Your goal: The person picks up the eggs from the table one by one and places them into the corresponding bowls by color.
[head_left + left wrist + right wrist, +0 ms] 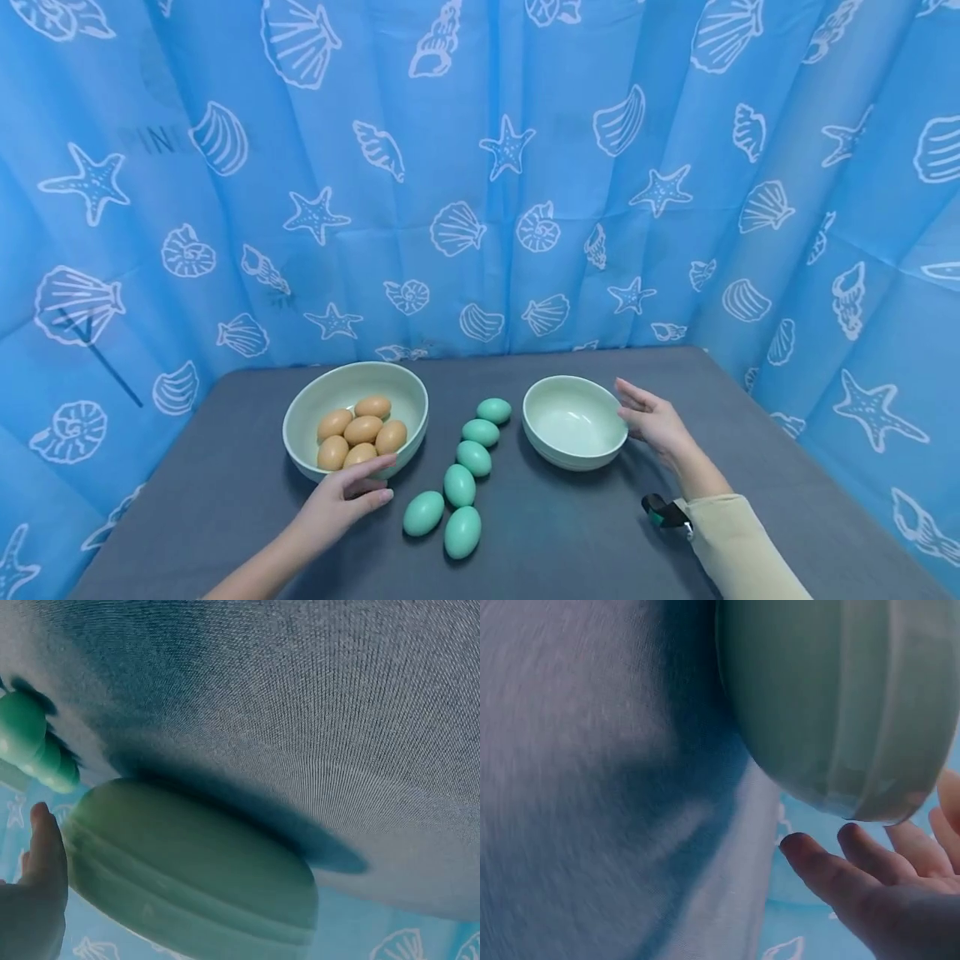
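Note:
Several brown eggs (363, 430) lie in the larger pale green bowl (300, 417) at the left. My left hand (341, 498) is at that bowl's near right edge, fingers extended and holding nothing; whether it touches the rim I cannot tell. Between the bowls, several green eggs (474, 458) form an uneven row on the table. A smaller pale green bowl (573, 421) with nothing inside stands right of them. Beside its right side is my right hand (658, 425), its fingers spread near the wall. In the right wrist view the fingers (832, 874) show below the bowl (802, 697).
The grey cloth-covered table (570, 542) runs back to a blue curtain (480, 167) with white shell and starfish prints. A black strap (663, 510) hangs at the right wrist, by the light sleeve (742, 542).

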Action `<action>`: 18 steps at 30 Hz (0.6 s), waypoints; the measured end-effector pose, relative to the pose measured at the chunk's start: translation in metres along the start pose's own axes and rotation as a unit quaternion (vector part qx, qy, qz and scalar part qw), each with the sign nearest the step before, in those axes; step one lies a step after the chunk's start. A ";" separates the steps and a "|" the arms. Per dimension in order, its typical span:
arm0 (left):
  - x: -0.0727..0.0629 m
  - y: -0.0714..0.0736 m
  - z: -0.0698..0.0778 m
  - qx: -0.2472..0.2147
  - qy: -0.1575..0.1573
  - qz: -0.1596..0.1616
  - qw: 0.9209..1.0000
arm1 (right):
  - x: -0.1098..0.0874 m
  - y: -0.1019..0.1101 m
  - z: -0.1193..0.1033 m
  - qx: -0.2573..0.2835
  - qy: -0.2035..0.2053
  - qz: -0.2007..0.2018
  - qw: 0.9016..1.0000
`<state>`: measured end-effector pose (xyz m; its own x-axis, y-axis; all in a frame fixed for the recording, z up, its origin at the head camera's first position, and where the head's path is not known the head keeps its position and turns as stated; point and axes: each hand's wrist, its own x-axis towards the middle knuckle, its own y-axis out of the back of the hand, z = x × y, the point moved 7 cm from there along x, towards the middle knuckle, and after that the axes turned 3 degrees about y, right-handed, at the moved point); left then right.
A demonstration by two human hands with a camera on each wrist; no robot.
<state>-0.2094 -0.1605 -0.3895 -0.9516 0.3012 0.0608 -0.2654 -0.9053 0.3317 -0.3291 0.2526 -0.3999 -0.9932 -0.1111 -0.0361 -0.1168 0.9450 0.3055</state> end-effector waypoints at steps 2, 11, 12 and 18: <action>0.001 -0.003 -0.001 0.004 -0.005 -0.015 1.000 | 0.002 -0.001 0.004 0.027 -0.008 0.005 1.000; 0.008 -0.017 -0.011 0.016 0.004 -0.067 0.998 | 0.004 -0.002 0.016 0.110 -0.040 0.031 0.993; 0.008 -0.018 -0.013 0.013 0.008 -0.070 0.997 | 0.004 -0.002 0.017 0.109 -0.043 0.034 0.992; 0.011 -0.024 -0.018 0.015 -0.011 -0.083 0.996 | 0.004 -0.004 0.020 0.131 -0.056 0.037 0.989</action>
<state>-0.2161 -0.1412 -0.4138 -0.8910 0.4534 0.0231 -0.4142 -0.8328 0.3673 -0.3322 0.2547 -0.4206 -0.9910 -0.0167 -0.1328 -0.0242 0.9982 0.0550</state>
